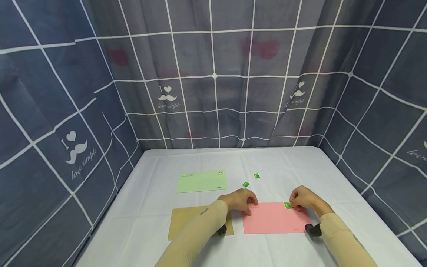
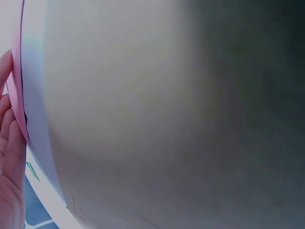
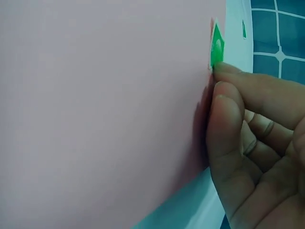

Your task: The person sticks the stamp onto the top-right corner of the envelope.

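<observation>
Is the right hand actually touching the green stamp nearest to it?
Touching. The right wrist view shows it: the right hand has a fingertip against the lower end of the green stamp, with no gap between them.

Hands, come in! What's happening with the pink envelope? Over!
Left hand holding pink envelope, left end. Right hand pinching green stamp at envelope's upper right corner; stuck or not, can't tell. Nothing seen blocking. Over.

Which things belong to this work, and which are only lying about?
Seemingly in use:
pink envelope, held by the left hand
stamp held by the right hand

Seemingly lying about:
green envelope
brown envelope
nearer loose stamp
farther loose stamp
</observation>
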The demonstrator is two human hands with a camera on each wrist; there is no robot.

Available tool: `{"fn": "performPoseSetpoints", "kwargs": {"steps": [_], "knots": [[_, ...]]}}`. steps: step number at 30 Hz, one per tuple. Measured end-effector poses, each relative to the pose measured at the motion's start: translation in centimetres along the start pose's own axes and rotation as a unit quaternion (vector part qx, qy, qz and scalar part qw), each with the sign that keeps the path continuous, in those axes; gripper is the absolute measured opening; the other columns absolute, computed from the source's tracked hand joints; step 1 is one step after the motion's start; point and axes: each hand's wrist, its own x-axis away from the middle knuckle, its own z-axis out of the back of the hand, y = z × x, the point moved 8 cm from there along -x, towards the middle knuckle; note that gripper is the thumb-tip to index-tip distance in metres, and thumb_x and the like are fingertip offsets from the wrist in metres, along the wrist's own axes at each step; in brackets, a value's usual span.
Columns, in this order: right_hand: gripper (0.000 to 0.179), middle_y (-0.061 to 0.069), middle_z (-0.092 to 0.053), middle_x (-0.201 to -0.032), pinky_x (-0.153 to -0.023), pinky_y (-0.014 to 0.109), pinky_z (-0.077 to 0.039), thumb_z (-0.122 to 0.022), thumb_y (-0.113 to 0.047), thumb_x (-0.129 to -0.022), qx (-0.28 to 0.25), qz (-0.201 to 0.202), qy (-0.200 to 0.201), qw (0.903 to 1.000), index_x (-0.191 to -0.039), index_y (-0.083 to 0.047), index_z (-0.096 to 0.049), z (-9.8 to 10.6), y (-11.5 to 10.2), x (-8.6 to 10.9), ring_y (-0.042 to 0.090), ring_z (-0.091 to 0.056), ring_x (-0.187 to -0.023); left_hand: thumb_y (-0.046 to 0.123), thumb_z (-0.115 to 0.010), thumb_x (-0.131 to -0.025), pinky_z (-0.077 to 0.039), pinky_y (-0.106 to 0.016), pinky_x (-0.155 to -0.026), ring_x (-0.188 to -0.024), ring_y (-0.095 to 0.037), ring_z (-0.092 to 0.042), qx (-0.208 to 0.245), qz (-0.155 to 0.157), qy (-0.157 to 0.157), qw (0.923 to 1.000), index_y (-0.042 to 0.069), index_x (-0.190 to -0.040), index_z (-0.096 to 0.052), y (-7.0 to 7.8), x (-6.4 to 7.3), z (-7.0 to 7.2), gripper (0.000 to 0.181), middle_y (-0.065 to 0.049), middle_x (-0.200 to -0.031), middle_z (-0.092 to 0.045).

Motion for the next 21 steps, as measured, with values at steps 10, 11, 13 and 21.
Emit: {"fn": "performPoseSetpoints", "kwargs": {"steps": [10, 11, 13, 21], "knots": [[0.008, 0.005, -0.063, -0.066, -0.054, 0.028, -0.053, -0.073, 0.004, -0.081, -0.006, 0.0, 0.007, 1.0, -0.081, 0.003, -0.066, 0.06, 0.42, 0.11, 0.013, -0.058, -0.057, 0.002, -0.088, -0.072, -0.047, -0.015, -0.083, -0.087, -0.003, -0.056, 0.007, 0.0, -0.001, 1.0, 0.015, -0.099, -0.072, -0.07, 0.12, -0.02, 0.034, 0.008, -0.094, -0.066], [0.008, 0.005, -0.063, -0.066, -0.054, 0.027, -0.052, -0.074, 0.004, -0.081, -0.007, -0.002, 0.008, 0.9999, -0.081, 0.003, -0.066, 0.06, 0.51, 0.08, 0.013, -0.058, -0.057, 0.002, -0.088, -0.072, -0.047, -0.015, -0.083, -0.087, -0.003, -0.056, 0.008, 0.0, -0.001, 1.0, 0.015, -0.099, -0.072, -0.08, 0.13, -0.02, 0.034, 0.008, -0.094, -0.066], [0.009, 0.005, -0.063, -0.066, -0.053, 0.026, -0.052, -0.074, 0.003, -0.081, -0.007, -0.008, 0.014, 0.9999, -0.081, 0.002, -0.066, 0.08, 0.69, 0.05, 0.013, -0.057, -0.057, 0.002, -0.088, -0.072, -0.047, -0.015, -0.083, -0.088, -0.004, -0.056, 0.01, 0.0, -0.001, 1.0, 0.014, -0.099, -0.072, -0.07, 0.14, 0.02, 0.034, 0.008, -0.094, -0.066], [0.007, 0.003, -0.06, -0.064, -0.053, 0.026, -0.052, -0.072, 0.001, -0.084, -0.015, 0.012, 0.026, 0.9995, -0.081, 0.003, -0.066, 0.19, 0.66, 0.52, 0.013, -0.057, -0.059, 0.001, -0.089, -0.071, -0.047, -0.015, -0.083, -0.086, -0.003, -0.056, 0.012, -0.003, 0.001, 0.9999, 0.014, -0.099, -0.072, -0.1, 0.0, 0.02, 0.035, 0.008, -0.093, -0.066]]}}
